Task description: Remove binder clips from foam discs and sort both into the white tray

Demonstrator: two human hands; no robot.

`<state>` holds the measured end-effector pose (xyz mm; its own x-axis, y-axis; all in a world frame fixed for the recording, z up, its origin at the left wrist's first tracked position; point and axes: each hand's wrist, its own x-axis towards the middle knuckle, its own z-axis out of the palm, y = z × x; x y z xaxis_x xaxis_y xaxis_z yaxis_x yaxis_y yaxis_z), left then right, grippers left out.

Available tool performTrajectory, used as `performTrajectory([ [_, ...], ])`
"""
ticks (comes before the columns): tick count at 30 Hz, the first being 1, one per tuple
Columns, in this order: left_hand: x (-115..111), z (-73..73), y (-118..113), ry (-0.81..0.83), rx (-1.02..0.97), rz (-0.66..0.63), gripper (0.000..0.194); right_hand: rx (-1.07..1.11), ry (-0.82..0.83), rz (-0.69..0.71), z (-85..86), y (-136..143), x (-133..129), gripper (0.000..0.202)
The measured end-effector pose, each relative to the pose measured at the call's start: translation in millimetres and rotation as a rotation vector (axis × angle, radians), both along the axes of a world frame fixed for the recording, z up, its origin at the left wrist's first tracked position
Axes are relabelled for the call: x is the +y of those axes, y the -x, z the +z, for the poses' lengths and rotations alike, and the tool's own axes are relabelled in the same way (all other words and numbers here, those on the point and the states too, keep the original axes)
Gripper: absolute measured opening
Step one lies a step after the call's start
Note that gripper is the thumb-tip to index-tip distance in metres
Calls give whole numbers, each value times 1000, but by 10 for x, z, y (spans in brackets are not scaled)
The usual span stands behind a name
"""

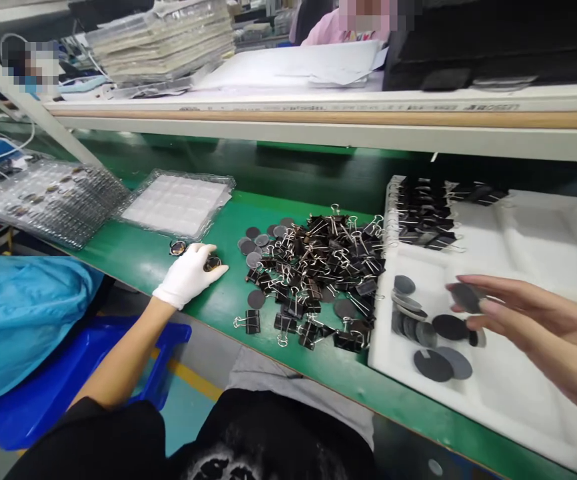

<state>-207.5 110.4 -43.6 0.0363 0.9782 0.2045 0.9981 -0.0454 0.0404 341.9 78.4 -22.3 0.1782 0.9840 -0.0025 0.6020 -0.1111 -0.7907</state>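
My left hand [186, 275], in a white glove, rests on the green bench with its fingers round a small round part [212, 264]. A similar round part [178, 248] lies just beyond it. Bare, my right hand [533, 320] pinches a dark grey disc [467, 297] between thumb and fingers above the white tray [498, 267]. Below it in the tray lie several dark discs [433, 365]. Rows of black binder clips [426, 213] stand at the tray's back left. Between the hands a big heap of binder clips [318, 260] covers the bench, with loose discs [256, 299] around it.
A clear tray with white compartments [176, 203] lies behind my left hand, beside stacked clear trays [63, 200]. A shelf [318, 127] crosses above the bench. At the left are a person's blue sleeve [23, 313] and a blue bin [18, 417]. Another person sits beyond the shelf.
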Motion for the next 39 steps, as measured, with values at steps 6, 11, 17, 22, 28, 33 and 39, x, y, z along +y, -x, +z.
performTrajectory([
  [6,76,11,32,89,-178,-45,63,640,214,94,196,561,97,47],
  [11,161,132,-32,190,-206,-82,38,767,264,295,222,959,143,47],
  [17,214,522,-538,-24,-470,43,27,923,243,384,199,1198,273,47],
  [22,337,740,-1488,178,-813,-351,32,862,89,454,285,1360,402,40],
  [28,653,861,-2147,200,-897,-760,51,771,-203,348,371,1510,690,48],
  [33,768,785,-2271,144,-865,-756,42,643,-278,277,274,1462,806,47],
  [39,825,640,-2251,162,-951,-690,59,716,-200,296,266,1295,760,38],
])
